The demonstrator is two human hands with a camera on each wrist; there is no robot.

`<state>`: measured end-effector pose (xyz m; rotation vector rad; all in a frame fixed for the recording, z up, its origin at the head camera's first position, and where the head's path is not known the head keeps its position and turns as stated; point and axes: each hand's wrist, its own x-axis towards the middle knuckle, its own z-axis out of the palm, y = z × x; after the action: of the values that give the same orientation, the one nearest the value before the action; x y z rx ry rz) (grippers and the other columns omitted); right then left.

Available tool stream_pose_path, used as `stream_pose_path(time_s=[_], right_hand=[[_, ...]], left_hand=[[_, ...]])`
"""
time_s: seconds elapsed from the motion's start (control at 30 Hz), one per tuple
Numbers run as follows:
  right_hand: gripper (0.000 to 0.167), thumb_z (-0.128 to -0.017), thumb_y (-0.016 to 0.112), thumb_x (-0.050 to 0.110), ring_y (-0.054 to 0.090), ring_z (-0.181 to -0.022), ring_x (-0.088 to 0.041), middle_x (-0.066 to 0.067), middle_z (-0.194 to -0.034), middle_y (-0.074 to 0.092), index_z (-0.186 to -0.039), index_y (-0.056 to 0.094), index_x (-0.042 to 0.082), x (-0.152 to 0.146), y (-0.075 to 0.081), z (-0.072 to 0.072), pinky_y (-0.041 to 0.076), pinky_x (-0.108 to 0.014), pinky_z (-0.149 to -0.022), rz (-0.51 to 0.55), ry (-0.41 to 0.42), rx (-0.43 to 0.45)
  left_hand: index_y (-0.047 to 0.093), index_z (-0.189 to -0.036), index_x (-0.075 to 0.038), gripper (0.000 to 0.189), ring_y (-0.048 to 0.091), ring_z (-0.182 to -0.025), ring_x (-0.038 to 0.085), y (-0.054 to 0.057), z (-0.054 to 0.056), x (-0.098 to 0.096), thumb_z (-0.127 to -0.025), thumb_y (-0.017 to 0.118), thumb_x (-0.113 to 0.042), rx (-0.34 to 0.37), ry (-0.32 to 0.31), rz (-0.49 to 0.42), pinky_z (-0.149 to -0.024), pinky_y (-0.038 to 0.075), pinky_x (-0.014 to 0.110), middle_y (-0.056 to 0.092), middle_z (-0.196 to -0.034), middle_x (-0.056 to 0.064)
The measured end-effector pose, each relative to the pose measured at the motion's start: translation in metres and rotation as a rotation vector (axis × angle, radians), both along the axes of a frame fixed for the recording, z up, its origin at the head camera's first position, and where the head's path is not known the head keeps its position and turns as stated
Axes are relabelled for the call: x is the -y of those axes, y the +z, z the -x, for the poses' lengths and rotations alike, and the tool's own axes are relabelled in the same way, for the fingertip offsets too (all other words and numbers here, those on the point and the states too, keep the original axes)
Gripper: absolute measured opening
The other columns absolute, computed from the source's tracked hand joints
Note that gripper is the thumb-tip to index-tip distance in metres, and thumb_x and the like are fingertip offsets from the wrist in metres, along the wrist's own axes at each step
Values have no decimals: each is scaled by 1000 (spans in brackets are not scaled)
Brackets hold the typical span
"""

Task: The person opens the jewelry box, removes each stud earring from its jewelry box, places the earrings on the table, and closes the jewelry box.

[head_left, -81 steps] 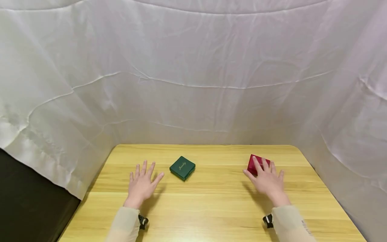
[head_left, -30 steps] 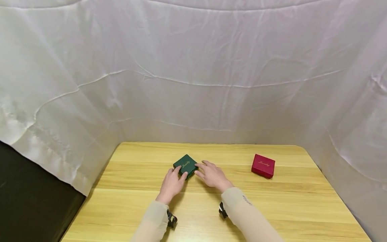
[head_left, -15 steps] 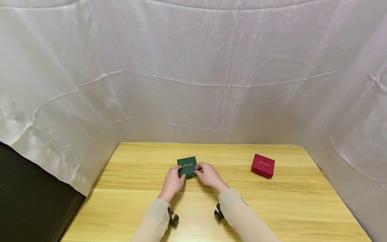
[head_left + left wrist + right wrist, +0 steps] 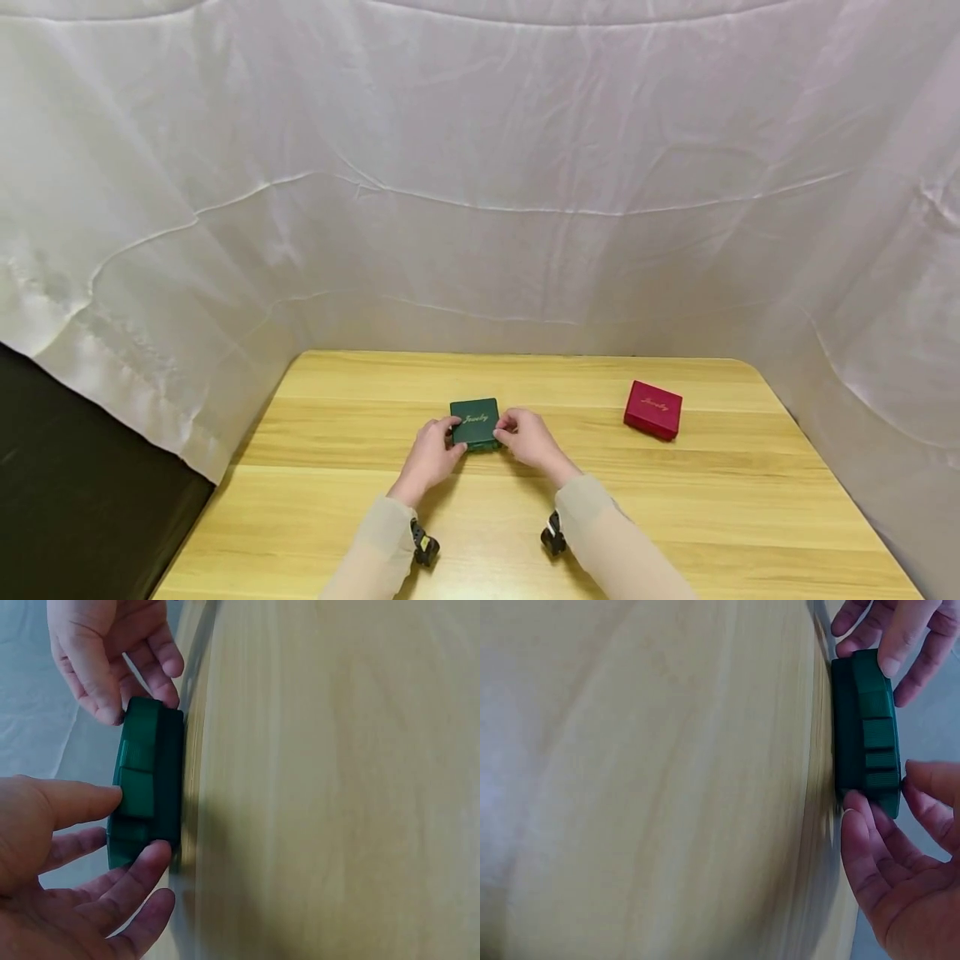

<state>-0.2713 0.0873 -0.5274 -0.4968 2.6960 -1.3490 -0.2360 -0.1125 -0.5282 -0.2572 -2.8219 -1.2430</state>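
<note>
A green jewelry box with gold "Jewelry" lettering on its lid lies on the table, its front edge facing me almost squarely. My left hand holds its left side, thumb at the front corner. On the opposite side my right hand pinches the right edge near the front corner. Both wrist views show the box's front side with green ribbon-like folds along it. In the right wrist view, the right thumb is at the lid edge and the other fingers are lower on the side.
A red jewelry box, also lettered in gold, sits farther right on the wooden table. White cloth hangs behind and along the sides. A black surface shows at the lower left.
Both hands, earlier spread wide apart, have come together at the green box. It has turned from a slant to nearly square and shifted slightly right and towards me. The red box stays put.
</note>
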Motion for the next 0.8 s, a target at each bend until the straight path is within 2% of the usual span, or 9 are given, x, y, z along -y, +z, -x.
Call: stream_pose_path(time_s=[0.13, 0.23, 0.5, 0.8], right_hand=[[5, -93, 66, 5, 55, -64, -15, -3, -77, 58, -92, 61, 3, -5, 0, -5, 49, -30, -56, 49, -3, 52], [11, -93, 66, 5, 57, -62, -18, -5, -81, 58, -101, 60, 1, -9, 1, -11, 49, -31, -52, 78, -1, 102], [37, -93, 67, 8, 60, -75, -22, -13, -104, 60, -128, 58, 2, -18, 5, -34, 51, -33, -55, 110, 10, 170], [37, -91, 67, 5, 59, -72, -23, -15, -102, 57, -127, 57, 0, -31, 7, -57, 50, -34, -53, 162, 32, 163]], left_hand=[[58, -129, 5, 45, 56, -86, 21, 2, -5, -2, -88, 72, -7, 8, -31, -13, -74, 51, 36, 58, -103, 17], [59, -128, 6, 44, 58, -86, 21, 2, -10, -2, -87, 72, -7, 8, -51, -16, -73, 52, 34, 58, -103, 18], [59, -127, 6, 43, 59, -83, 18, 4, -26, -3, -88, 72, -7, 15, -95, -33, -68, 52, 29, 59, -102, 15], [58, -128, 5, 48, 60, -82, 16, 6, -41, -10, -85, 74, -6, 33, -157, -50, -70, 54, 27, 58, -103, 15]])
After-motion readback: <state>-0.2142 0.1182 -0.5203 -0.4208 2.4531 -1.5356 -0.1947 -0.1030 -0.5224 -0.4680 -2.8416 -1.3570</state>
